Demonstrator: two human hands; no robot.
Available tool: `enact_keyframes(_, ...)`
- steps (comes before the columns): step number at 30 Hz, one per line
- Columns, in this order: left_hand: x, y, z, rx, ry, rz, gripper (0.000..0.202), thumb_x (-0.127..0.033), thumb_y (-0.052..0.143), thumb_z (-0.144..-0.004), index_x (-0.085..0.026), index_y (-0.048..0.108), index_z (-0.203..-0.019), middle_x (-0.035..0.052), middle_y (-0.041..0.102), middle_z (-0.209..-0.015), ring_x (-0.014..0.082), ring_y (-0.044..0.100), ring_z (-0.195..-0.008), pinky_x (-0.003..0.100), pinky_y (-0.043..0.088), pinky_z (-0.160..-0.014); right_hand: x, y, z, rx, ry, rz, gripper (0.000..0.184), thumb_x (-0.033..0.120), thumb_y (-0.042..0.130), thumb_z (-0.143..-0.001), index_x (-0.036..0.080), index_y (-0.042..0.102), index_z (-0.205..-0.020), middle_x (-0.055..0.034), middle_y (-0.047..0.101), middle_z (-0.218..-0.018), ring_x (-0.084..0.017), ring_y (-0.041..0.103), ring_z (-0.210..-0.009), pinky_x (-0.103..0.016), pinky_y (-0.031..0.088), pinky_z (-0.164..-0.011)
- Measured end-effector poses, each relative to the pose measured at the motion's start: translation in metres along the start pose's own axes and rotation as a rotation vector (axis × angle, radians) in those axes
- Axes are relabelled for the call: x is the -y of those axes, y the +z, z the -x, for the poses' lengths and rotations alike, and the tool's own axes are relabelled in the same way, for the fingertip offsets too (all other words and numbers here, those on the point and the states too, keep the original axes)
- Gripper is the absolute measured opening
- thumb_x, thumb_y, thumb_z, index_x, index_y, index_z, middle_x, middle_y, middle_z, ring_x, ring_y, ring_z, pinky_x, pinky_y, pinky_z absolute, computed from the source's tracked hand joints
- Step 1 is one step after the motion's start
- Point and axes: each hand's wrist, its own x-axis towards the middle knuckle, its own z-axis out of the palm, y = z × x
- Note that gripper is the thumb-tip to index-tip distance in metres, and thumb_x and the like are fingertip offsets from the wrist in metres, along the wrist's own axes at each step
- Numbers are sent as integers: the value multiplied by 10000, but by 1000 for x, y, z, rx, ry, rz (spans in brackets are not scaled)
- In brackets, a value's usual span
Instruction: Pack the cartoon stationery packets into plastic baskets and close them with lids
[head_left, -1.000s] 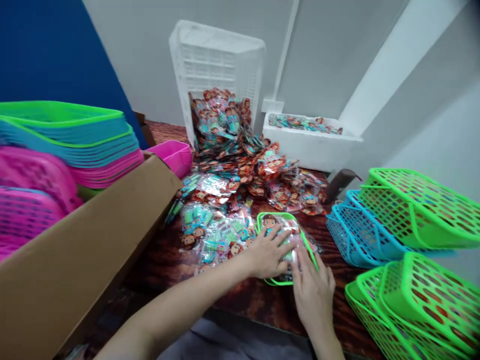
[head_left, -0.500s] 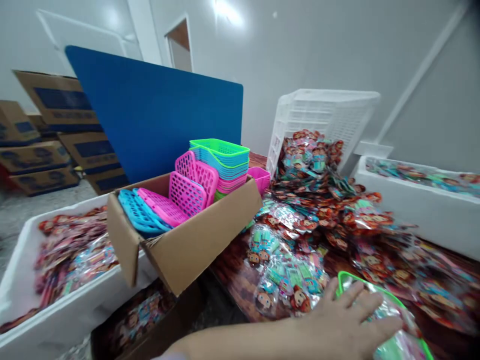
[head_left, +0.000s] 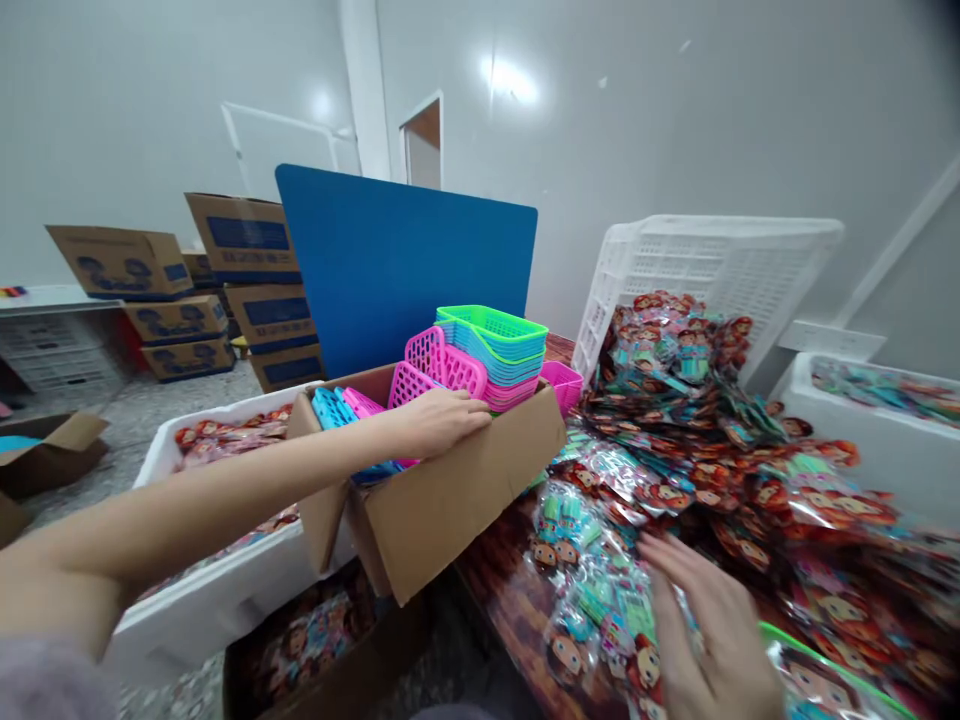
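Observation:
My left hand (head_left: 442, 422) reaches across the front edge of an open cardboard box (head_left: 465, 500), palm down, with the fingers stretched toward the right. Pink plastic baskets (head_left: 459, 370) lie right behind it, beside a nested stack of green, blue and pink baskets (head_left: 491, 345). Slightly blurred, my right hand (head_left: 712, 620) is over a heap of clear-bagged packets (head_left: 600, 600) with doll-face cards; thumb and fingers are apart, and nothing shows held. Just to its right is a green-rimmed basket (head_left: 825, 655) with packets inside, cut off by the frame's bottom edge.
A tipped white crate (head_left: 712, 245) spills packets onto the dark wooden table (head_left: 502, 620). White foam boxes stand at the right (head_left: 862, 420) and left (head_left: 217, 600), both holding packets. A blue board (head_left: 405, 260) rises behind the cardboard box. Stacked cartons (head_left: 259, 280) are farther back.
My left hand has left the green-rimmed basket and moved left to the cardboard box. My right hand has come into view over the packets. The camera view has turned left.

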Motion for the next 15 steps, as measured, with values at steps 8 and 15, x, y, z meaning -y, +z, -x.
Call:
enact_keyframes(8, 25, -9, 29, 95, -119, -234, 185, -171, 562, -883, -120, 712, -786, 144, 645, -937, 256, 614, -774, 368, 409, -669, 73, 103, -124, 370, -93, -225, 237, 214, 442, -945, 201, 675, -987, -70, 703, -987, -227, 611, -974, -373, 457, -874)
enact_keyframes(15, 57, -24, 82, 338, -443, -36, 665, -667, 494, -898, -184, 591, -1345, 163, 575, -1383, 332, 663, -1015, 400, 464, -833, 107, 167, -171, 780, -196, -30, 259, 175, 467, -917, 201, 724, -935, -66, 749, -974, -197, 676, -899, -292, 459, -793)
